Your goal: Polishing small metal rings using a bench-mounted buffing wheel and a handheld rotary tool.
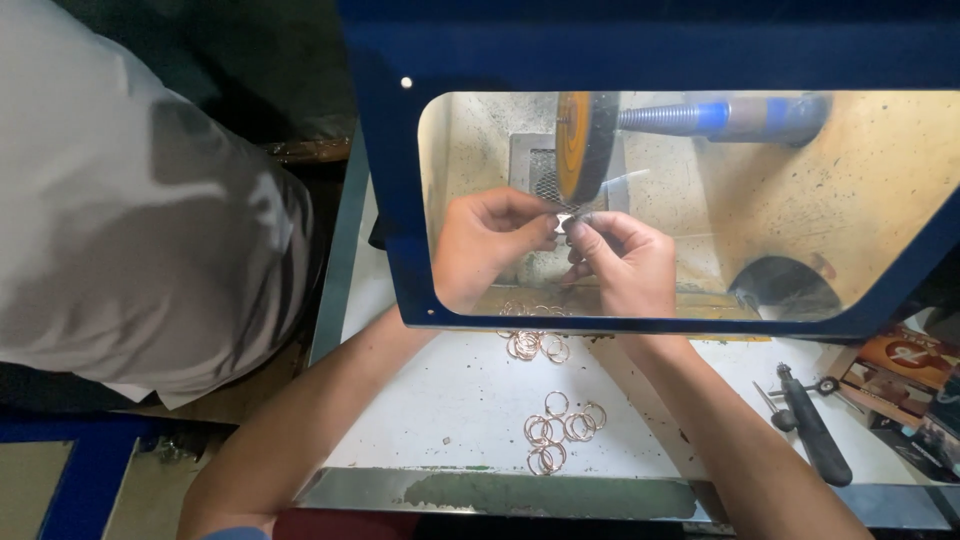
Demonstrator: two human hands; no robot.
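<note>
Two hands meet behind the clear shield (700,300) of a blue-framed polishing machine, pinching a small bright metal piece (563,221) between them, right under the orange-faced buffing wheel (585,140). The piece is too small and glary to make out its shape. The left hand (490,245) curls its fingers tight, thumb and forefinger closed on the piece; the right hand (625,260) grips it from the other side, fingers bent inward. Both forearms reach up across the white tray (450,400). Thin copper-coloured rings lie there in two loose heaps (560,430), one near the shield's lower edge. A black-handled tool (815,430) lies at the right, beside a reddish-brown printed box (905,355).
</note>
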